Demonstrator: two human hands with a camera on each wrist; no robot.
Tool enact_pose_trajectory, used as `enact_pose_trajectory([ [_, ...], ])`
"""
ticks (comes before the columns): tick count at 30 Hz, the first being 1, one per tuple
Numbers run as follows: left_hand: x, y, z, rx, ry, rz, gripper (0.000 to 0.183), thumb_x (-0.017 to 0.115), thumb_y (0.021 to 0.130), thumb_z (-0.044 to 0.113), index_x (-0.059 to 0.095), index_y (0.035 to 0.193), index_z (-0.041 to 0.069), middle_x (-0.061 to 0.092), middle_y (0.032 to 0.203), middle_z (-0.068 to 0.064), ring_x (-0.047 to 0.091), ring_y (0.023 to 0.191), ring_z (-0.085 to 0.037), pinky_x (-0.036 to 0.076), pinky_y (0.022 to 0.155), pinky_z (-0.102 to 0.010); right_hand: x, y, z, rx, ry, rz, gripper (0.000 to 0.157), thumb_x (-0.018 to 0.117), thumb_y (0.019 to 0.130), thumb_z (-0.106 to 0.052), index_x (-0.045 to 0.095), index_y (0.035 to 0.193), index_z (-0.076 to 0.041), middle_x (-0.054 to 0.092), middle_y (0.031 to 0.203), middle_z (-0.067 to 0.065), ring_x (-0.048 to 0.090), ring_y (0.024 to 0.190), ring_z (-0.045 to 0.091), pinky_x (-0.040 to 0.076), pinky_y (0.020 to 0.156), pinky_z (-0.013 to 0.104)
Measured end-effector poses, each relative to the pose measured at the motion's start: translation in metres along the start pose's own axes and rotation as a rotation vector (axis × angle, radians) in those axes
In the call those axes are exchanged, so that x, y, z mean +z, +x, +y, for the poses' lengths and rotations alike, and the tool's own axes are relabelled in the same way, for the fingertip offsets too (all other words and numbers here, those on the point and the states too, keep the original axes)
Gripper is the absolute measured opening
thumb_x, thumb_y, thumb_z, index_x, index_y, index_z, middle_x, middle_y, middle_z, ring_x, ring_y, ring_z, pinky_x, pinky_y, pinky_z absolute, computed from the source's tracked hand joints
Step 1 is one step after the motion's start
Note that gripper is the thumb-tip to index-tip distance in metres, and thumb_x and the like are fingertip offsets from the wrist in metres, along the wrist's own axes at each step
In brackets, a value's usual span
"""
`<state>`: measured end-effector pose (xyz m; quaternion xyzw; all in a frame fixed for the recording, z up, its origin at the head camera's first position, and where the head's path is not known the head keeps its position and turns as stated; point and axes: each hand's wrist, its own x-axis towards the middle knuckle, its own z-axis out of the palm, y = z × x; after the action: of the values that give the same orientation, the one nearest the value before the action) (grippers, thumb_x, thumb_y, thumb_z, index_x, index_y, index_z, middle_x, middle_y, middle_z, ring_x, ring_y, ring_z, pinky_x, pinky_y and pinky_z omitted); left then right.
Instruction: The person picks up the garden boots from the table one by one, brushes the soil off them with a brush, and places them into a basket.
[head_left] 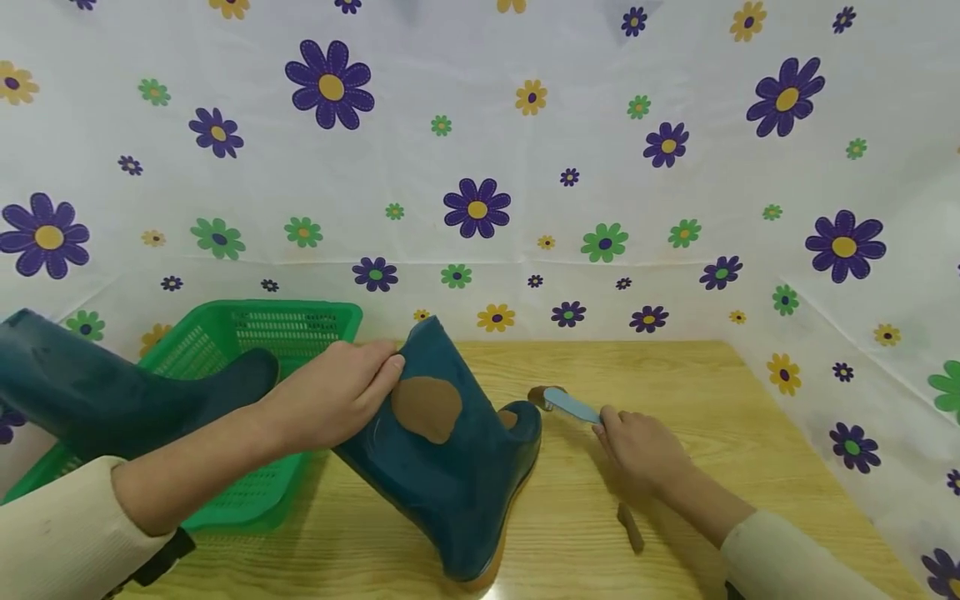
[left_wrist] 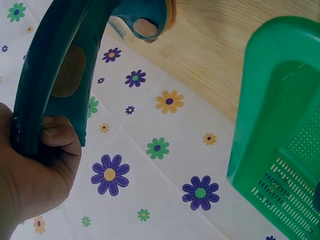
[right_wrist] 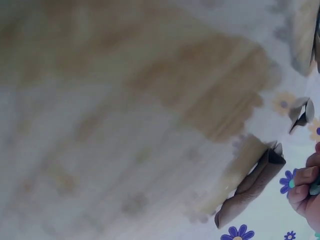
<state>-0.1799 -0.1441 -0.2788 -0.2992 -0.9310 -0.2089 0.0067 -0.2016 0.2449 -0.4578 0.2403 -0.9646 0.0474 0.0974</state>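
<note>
My left hand [head_left: 341,396] grips the upper shaft of a dark teal rubber boot [head_left: 457,492], which is tilted on the table. In the left wrist view, the fingers of my left hand [left_wrist: 45,170] curl round the boot's rim. A large brown patch [head_left: 427,408] shows on the shaft and a smaller brown patch [head_left: 507,418] near the toe. To the right of the toe, my right hand [head_left: 641,446] holds a light blue brush [head_left: 572,405] by its handle, bristles down. A brown piece [head_left: 537,395] lies by the brush's head; contact between them is unclear.
A green plastic basket [head_left: 348,315] stands at the left, with a second teal boot [head_left: 150,400] lying across it. A curled brown piece [head_left: 631,528] lies on the wooden table [head_left: 675,375] below my right hand. A flowered sheet [head_left: 420,167] hangs behind the table.
</note>
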Motion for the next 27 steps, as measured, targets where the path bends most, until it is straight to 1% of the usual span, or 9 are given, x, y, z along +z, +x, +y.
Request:
enact_pose_trajectory([
  [5,0.0,0.001,0.0,-0.006,-0.085,-0.004,0.035,0.034,0.11,0.024,0.052,0.082,0.014,0.041,0.069,0.0,0.047,0.063,-0.012,0.04,0.07,-0.035,-0.008,0.005,-0.003,0.023,0.079,0.127,0.015,0.049,0.105,-0.02,0.051,0.098,-0.006,0.038,0.066,-0.005,0.033,0.055,0.008,0.031,0.052,0.023],
  [7,0.0,0.002,-0.002,-0.015,-0.138,-0.002,0.034,0.034,0.109,0.021,0.052,0.082,0.013,0.042,0.069,-0.001,0.046,0.063,-0.013,0.04,0.068,-0.034,-0.015,0.009,-0.009,0.011,0.099,0.188,0.014,0.051,0.104,-0.021,0.052,0.099,-0.007,0.041,0.068,-0.005,0.034,0.057,0.007,0.032,0.053,0.023],
  [10,0.002,0.003,-0.004,-0.027,-0.202,0.006,0.034,0.034,0.108,0.017,0.049,0.078,0.012,0.041,0.069,-0.002,0.043,0.061,-0.015,0.038,0.065,-0.032,-0.027,0.016,-0.021,-0.034,0.098,0.282,0.014,0.054,0.102,-0.022,0.055,0.102,-0.008,0.051,0.074,-0.003,0.042,0.061,0.008,0.037,0.054,0.024],
  [13,0.004,0.004,-0.006,-0.042,-0.24,0.004,0.035,0.033,0.107,0.016,0.046,0.074,0.011,0.038,0.068,-0.003,0.039,0.059,-0.017,0.036,0.064,-0.033,-0.041,0.023,-0.036,-0.108,0.078,0.365,0.022,0.05,0.104,-0.027,0.058,0.107,-0.006,0.063,0.085,0.004,0.056,0.07,0.013,0.047,0.058,0.029],
  [17,0.004,0.004,-0.007,-0.067,-0.265,0.002,0.035,0.032,0.107,0.016,0.05,0.077,0.01,0.039,0.07,-0.003,0.043,0.063,-0.019,0.037,0.067,-0.036,-0.056,0.034,-0.054,-0.253,0.078,0.493,0.04,0.038,0.108,-0.036,0.06,0.108,-0.002,0.068,0.093,0.011,0.067,0.082,0.022,0.056,0.066,0.036],
  [19,0.003,0.004,-0.007,-0.073,-0.273,-0.004,0.035,0.032,0.107,0.017,0.051,0.079,0.01,0.04,0.071,-0.004,0.044,0.065,-0.019,0.038,0.068,-0.037,-0.06,0.039,-0.063,-0.324,0.084,0.549,0.047,0.032,0.109,-0.038,0.06,0.107,-0.001,0.067,0.091,0.011,0.066,0.08,0.022,0.057,0.065,0.036],
  [21,0.001,0.004,-0.008,-0.063,-0.29,-0.011,0.034,0.032,0.107,0.016,0.057,0.084,0.008,0.048,0.076,-0.004,0.048,0.07,-0.019,0.04,0.07,-0.037,-0.063,0.044,-0.072,-0.386,0.077,0.593,0.05,0.028,0.109,-0.039,0.06,0.105,0.0,0.065,0.088,0.01,0.063,0.075,0.02,0.055,0.063,0.033],
  [25,-0.004,0.002,-0.01,-0.032,-0.32,-0.054,0.03,0.034,0.108,0.017,0.06,0.093,0.009,0.052,0.081,-0.002,0.052,0.078,-0.018,0.042,0.073,-0.035,-0.063,0.054,-0.089,-0.487,0.051,0.64,0.045,0.03,0.108,-0.034,0.06,0.102,-0.002,0.059,0.081,0.005,0.054,0.068,0.016,0.048,0.058,0.028],
  [27,-0.006,0.001,-0.012,0.002,-0.289,-0.082,0.028,0.037,0.108,0.018,0.056,0.089,0.012,0.048,0.076,0.001,0.049,0.07,-0.015,0.041,0.069,-0.032,-0.063,0.057,-0.096,-0.533,0.037,0.653,0.042,0.032,0.107,-0.032,0.061,0.102,-0.002,0.057,0.079,0.004,0.05,0.066,0.016,0.045,0.057,0.026],
])
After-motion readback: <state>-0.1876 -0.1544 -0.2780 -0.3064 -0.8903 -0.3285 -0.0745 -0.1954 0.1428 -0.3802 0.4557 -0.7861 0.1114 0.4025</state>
